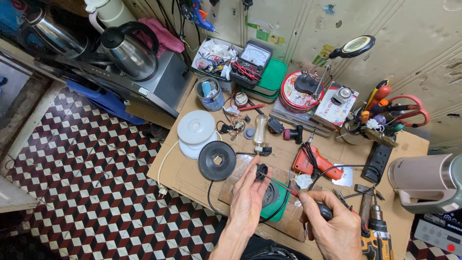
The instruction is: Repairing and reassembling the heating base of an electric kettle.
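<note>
Pinching small black part [261, 172] in left hand [249, 197] near front edge of surface [192, 180], above green-and-black base [275, 202]. Right hand [333, 226] closed around screwdriver [288, 188], tip touching part. Black disc [217, 160] just left.
</note>
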